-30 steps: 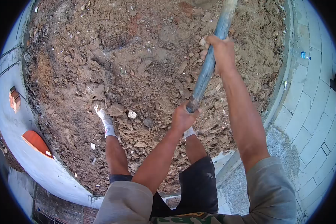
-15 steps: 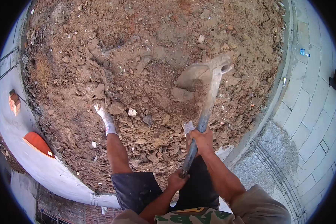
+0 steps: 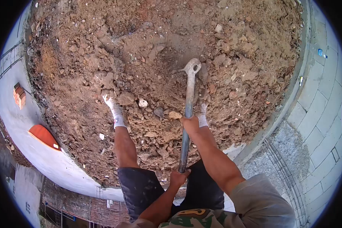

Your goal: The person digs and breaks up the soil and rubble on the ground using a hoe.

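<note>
Well to the left of the left hand (image 3: pixel 179 177) and the right hand (image 3: pixel 190 124), and further ahead than both, a small stack of bricks (image 3: pixel 19 95) sits on a pale ledge (image 3: pixel 59 161). Nearer, but still well left of the hands, an orange-red panel (image 3: pixel 44 136) lies on the same ledge at the edge of the broken soil (image 3: pixel 76 110).

Next comes a foot in a white sock (image 3: pixel 117 116), planted in the soil left of the hands. Between it and the right hand lie a white stone (image 3: pixel 142 102), a grey stone (image 3: pixel 159 112) and a yellowish stone (image 3: pixel 174 114), the last just beside that hand.

The left hand is closed around the near end of a hoe (image 3: pixel 189 97), and the right hand grips its shaft further up. The hoe runs ahead of both hands, its holed head down at the soil; how deep its blade sits cannot be told.

Just beyond the right hand stands the other foot, in a second white sock (image 3: pixel 203 116). Well to the right of the hands lie a rebar cage (image 3: pixel 285 171) and pale paving (image 3: pixel 319 114), with a small blue item (image 3: pixel 322 53) further ahead.
</note>
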`<act>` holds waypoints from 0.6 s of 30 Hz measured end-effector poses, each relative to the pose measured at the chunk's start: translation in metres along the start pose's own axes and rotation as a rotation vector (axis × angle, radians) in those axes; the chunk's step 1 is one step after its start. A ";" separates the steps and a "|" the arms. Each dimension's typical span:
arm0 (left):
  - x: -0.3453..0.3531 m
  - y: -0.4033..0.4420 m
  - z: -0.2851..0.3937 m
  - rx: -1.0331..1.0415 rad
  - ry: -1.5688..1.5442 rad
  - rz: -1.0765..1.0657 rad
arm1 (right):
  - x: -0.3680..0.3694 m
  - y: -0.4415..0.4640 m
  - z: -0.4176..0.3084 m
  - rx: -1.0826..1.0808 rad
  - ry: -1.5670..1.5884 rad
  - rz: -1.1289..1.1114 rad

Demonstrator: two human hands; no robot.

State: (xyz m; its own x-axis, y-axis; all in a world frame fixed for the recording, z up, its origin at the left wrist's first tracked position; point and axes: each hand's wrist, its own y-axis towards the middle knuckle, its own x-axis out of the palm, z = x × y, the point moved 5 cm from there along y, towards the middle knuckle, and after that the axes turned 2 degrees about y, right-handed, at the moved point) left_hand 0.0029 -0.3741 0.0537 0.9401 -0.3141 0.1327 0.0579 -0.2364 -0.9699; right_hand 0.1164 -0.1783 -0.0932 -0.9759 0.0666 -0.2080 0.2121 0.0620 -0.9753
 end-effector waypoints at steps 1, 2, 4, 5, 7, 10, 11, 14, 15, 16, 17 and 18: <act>-0.015 -0.021 -0.014 0.033 0.062 0.070 | 0.002 -0.026 0.035 0.021 0.016 0.011; -0.012 -0.008 -0.061 0.053 0.268 0.070 | 0.004 -0.046 0.067 -0.059 0.101 0.119; 0.005 0.001 -0.122 -0.082 0.540 -0.098 | 0.008 -0.090 0.098 0.006 0.132 0.060; 0.014 -0.011 -0.134 -0.209 0.607 -0.268 | 0.002 -0.105 0.116 0.016 0.141 0.020; 0.023 -0.014 -0.129 -0.157 0.551 -0.171 | -0.006 -0.101 0.087 -0.241 0.039 0.098; -0.004 -0.001 -0.023 0.179 0.316 0.129 | -0.003 -0.128 -0.039 -0.247 -0.059 0.085; -0.017 0.021 0.018 0.231 0.046 0.159 | 0.000 -0.105 -0.072 -0.255 0.002 0.063; -0.099 0.060 0.184 0.647 -0.103 0.305 | 0.045 -0.082 -0.245 -0.679 0.113 -0.014; -0.132 0.049 0.235 0.566 -0.092 0.240 | 0.058 -0.069 -0.285 -0.682 0.112 0.023; -0.146 0.054 0.249 0.590 -0.169 0.212 | 0.072 -0.054 -0.315 -0.778 0.102 0.027; -0.154 0.058 0.255 0.608 -0.243 0.180 | 0.083 -0.033 -0.310 -0.703 0.042 0.013; -0.153 0.055 0.247 0.607 -0.310 0.141 | 0.090 -0.013 -0.286 -0.608 -0.013 0.004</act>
State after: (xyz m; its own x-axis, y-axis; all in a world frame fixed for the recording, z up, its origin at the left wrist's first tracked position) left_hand -0.0551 -0.1119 -0.0699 0.9998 -0.0060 0.0200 0.0207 0.3718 -0.9281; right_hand 0.0406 0.1113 -0.0782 -0.9747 0.0557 -0.2163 0.2035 0.6197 -0.7580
